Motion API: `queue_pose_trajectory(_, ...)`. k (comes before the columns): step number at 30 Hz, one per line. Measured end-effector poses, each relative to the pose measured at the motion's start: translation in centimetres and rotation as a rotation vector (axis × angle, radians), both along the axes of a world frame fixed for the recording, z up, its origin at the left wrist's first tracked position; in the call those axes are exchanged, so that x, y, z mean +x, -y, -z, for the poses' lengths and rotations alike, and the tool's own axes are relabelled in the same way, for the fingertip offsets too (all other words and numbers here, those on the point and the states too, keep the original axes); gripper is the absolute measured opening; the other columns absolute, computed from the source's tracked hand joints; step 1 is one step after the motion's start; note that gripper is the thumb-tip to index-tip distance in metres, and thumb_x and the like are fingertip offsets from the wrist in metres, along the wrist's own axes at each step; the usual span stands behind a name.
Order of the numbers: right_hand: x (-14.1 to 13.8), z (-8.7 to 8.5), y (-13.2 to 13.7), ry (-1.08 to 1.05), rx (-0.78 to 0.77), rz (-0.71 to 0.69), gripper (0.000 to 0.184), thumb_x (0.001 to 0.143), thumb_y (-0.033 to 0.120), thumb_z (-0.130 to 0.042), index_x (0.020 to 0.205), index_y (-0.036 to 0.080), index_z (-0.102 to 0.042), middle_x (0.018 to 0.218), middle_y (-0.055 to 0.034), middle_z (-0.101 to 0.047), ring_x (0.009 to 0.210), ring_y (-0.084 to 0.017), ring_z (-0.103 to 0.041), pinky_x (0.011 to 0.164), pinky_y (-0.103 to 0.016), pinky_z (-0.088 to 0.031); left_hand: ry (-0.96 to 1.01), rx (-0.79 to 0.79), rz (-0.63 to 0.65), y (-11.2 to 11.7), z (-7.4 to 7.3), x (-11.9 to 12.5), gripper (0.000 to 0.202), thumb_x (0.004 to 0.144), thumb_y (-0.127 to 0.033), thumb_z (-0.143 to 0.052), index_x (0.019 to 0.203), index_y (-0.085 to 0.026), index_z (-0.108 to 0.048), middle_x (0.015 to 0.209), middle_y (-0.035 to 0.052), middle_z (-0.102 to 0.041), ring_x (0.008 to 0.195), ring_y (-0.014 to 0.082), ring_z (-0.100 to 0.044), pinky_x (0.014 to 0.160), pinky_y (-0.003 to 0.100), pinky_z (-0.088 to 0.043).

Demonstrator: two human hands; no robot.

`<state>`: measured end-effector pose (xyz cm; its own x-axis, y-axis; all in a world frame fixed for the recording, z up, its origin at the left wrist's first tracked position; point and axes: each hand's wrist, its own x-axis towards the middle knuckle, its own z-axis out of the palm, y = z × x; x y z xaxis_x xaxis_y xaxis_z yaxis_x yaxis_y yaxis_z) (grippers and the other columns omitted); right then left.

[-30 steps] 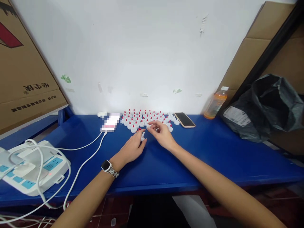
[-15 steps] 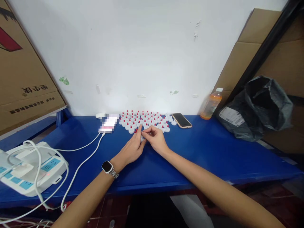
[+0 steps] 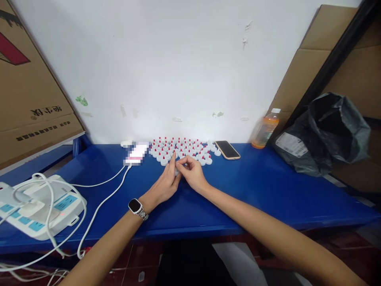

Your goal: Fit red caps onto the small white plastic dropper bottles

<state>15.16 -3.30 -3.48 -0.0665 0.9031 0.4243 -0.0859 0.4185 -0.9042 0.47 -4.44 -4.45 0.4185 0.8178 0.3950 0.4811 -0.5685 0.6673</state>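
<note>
Close together at the middle of the table, my left hand (image 3: 166,178) and my right hand (image 3: 192,171) meet over one small white cap (image 3: 176,171), mostly hidden by the fingers. My left thumb and fingers grip its sides. The thumb and forefinger of my right hand pinch together at its top; whether a red tip is between them is hidden. Just beyond the hands stand several white nozzle caps (image 3: 164,160) with red tips, in a dense group against the wall. A few white caps without red tips (image 3: 217,152) lie at the group's right end.
A dark-screened phone (image 3: 228,150) lies right of the caps, and a lit phone (image 3: 137,154) on a cable lies left. An orange drink bottle (image 3: 266,129) and a grey plastic bag (image 3: 321,139) stand at the right. A power strip (image 3: 44,216) with looping white cables occupies the left.
Both hands stay together around the white cap, with small finger shifts. Red bits seen by the left fingertips earlier are now out of sight. The view has shifted slightly.
</note>
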Motion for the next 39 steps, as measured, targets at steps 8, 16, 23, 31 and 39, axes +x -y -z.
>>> queue_pose_trajectory(8, 0.2, 0.3, -0.8, -0.016, -0.023, -0.055, 0.024, 0.070, 0.039, -0.074, 0.070, 0.021, -0.058, 0.072, 0.0006, -0.064, 0.067, -0.015, -0.059, 0.064, -0.028, -0.049, -0.076, -0.015, -0.004, 0.0, 0.1, 0.0, 0.074, 0.101, -0.037, -0.039, 0.159, -0.014, 0.000, 0.163, 0.0231, -0.016, 0.153, 0.0299, -0.017, 0.122, 0.055, -0.022)
queue_pose_trajectory(16, 2.6, -1.2, -1.9, 0.438, 0.192, 0.131, 0.015, 0.086, 0.029, -0.067, 0.100, 0.022, -0.067, 0.089, -0.0027, -0.072, 0.082, -0.017, -0.064, 0.075, -0.032, -0.048, -0.203, 0.139, -0.177, 0.4, -0.1, -0.5, 0.076, 0.095, -0.035, -0.051, 0.156, -0.012, -0.012, 0.137, 0.0211, -0.050, 0.131, 0.0321, -0.051, 0.104, 0.050, -0.048)
queue_pose_trajectory(23, 2.9, -1.6, -3.1, 0.994, 0.461, 0.284, 0.010, 0.088, 0.020, -0.065, 0.093, 0.023, -0.074, 0.094, -0.0062, -0.071, 0.108, -0.027, -0.050, 0.095, -0.044, -0.040, -0.413, 0.217, -0.169, 0.6, -0.6, -0.5, 0.025, 0.099, -0.026, -0.040, 0.116, -0.016, -0.055, 0.112, 0.0118, -0.057, 0.106, 0.0257, -0.057, 0.093, 0.044, -0.052)
queue_pose_trajectory(31, 5.3, -1.8, -2.5, 0.922, 0.445, 0.411, 0.030, 0.090, 0.030, -0.062, 0.118, 0.022, -0.067, 0.112, -0.0086, -0.063, 0.111, -0.025, -0.050, 0.098, -0.040, -0.042, -0.554, 0.281, -0.137, -0.9, -1.0, 1.1, 0.031, 0.099, -0.026, -0.040, 0.123, -0.014, -0.055, 0.125, 0.0142, -0.057, 0.113, 0.0279, -0.053, 0.096, 0.048, -0.047)
queue_pose_trajectory(39, 14.6, -3.3, -3.9, 1.062, -0.039, 0.672, 0.031, 0.091, 0.026, -0.052, 0.120, 0.020, -0.062, 0.095, -0.0104, -0.070, 0.088, -0.026, -0.065, 0.075, -0.035, -0.047, -0.350, 0.284, -0.127, -1.7, -3.3, 3.7, 0.021, 0.097, -0.034, -0.044, 0.100, -0.019, -0.059, 0.101, 0.0086, -0.059, 0.097, 0.0258, -0.058, 0.088, 0.043, -0.048)
